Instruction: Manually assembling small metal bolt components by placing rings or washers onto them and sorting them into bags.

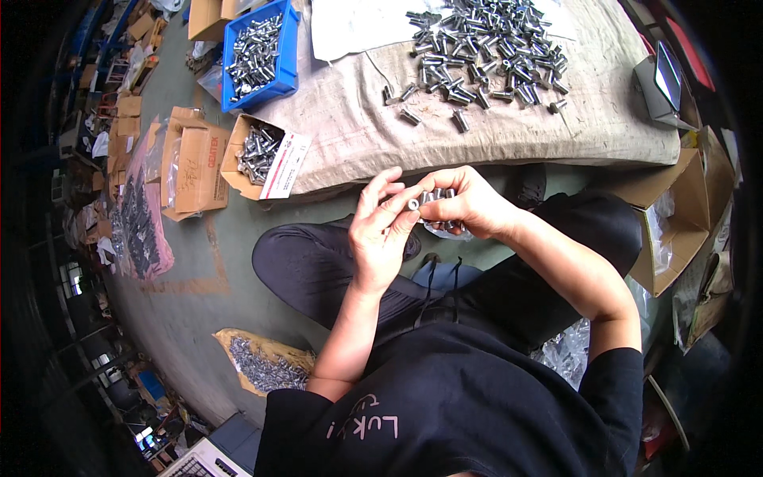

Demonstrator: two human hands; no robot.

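Note:
Above my lap, my left hand [379,230] and my right hand [470,205] meet. The left thumb and index finger pinch a small shiny metal fitting [413,204], its round hollow end showing. Several more metal fittings [439,194] are bunched in my right hand, whose fingers are curled round them and reach to the pinched one. Part of that bunch is hidden by the fingers. Just beyond both hands, a large pile of similar metal fittings [501,56] lies on a cloth-covered work surface [350,119].
At the far left stand a blue bin [292,71] and an open carton [230,163], both holding fittings. A brown carton [208,179] sits on the floor beside them. To the right are a tablet on a stand [666,79] and an open cardboard box [683,238]. Small parts lie on yellow sheeting [230,338].

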